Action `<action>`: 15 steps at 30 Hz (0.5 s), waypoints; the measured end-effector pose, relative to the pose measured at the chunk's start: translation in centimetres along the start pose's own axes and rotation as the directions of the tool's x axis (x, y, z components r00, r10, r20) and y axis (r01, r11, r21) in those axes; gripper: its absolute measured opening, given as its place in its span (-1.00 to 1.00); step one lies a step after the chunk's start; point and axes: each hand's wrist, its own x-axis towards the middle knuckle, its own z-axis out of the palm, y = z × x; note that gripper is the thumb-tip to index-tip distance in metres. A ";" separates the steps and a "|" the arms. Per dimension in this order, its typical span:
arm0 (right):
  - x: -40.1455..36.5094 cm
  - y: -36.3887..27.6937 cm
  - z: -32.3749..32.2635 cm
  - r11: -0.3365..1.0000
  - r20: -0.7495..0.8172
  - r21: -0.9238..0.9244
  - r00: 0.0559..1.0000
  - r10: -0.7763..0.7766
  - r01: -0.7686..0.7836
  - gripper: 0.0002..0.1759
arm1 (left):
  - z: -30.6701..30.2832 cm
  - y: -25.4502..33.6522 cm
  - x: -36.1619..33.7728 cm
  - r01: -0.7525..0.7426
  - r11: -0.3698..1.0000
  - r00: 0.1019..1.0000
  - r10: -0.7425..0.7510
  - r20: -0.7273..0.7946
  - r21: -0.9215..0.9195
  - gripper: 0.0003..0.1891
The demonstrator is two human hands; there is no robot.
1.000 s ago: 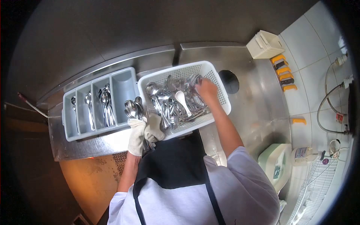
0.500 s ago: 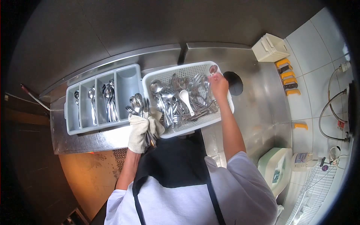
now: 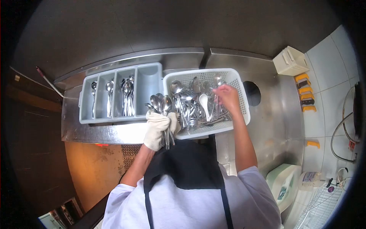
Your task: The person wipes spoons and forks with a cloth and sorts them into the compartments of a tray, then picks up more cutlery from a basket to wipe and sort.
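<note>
Black apron [image 3: 183,164] over a white shirt fills the near edge.

Left hand [image 3: 159,128], in a white cloth glove, sits just past it at the table [image 3: 103,133] front edge. It's closed tight around the handles of a bundle of spoons [image 3: 160,103]. Bowls fan upward, handle ends poke out below the fist. The bundle sits over the gap between the two containers.

Right hand [image 3: 228,97] is bare, reaching into the white perforated basket [image 3: 202,71], fingers curled down among the loose cutlery [image 3: 188,108]. Can't tell whether it actually grips a piece. The basket stands tilted on the table, near corner overhanging the front edge. It holds a tangled pile of steel spoons and forks, plus one white ceramic soup spoon [image 3: 204,102] just left of the right hand.

Grey four-compartment cutlery tray [image 3: 146,82] is left of the basket, touching it or nearly so. Spoons lie bowl-up in the three left compartments, most of them in the third.

Farther right, past the basket, there's a round hole [image 3: 251,93] in the steel top.
</note>
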 end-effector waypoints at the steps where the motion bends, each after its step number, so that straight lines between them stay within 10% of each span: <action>1: -1.4 -1.9 1.2 0.998 0.080 0.052 0.996 0.029 -0.033 -0.79 | 1.3 0.9 -1.0 0.015 0.996 0.999 -0.018 -0.034 -0.084 -0.92; 8: -8.3 -7.8 8.4 0.953 0.366 0.291 0.910 -0.196 0.088 -0.71 | 4.1 2.6 -2.3 0.267 0.738 0.952 -0.303 0.050 -0.620 -0.89; 11: -4.4 -4.7 5.7 0.822 -0.005 -0.376 0.886 -0.463 0.427 -0.76 | 3.5 2.5 -3.6 0.114 0.993 0.989 -0.110 0.104 -0.037 -0.86; 13: 0.5 1.3 2.6 0.682 -0.151 -0.658 0.832 -0.534 0.318 -0.78 | 3.5 3.3 -3.8 0.041 0.992 0.953 -0.003 0.304 -0.118 -0.89; 15: 3.3 5.2 -1.0 0.590 -0.184 -0.807 0.960 -0.210 -0.026 -0.77 | 3.5 3.5 -4.2 0.100 0.992 0.991 -0.094 0.092 -0.072 -0.91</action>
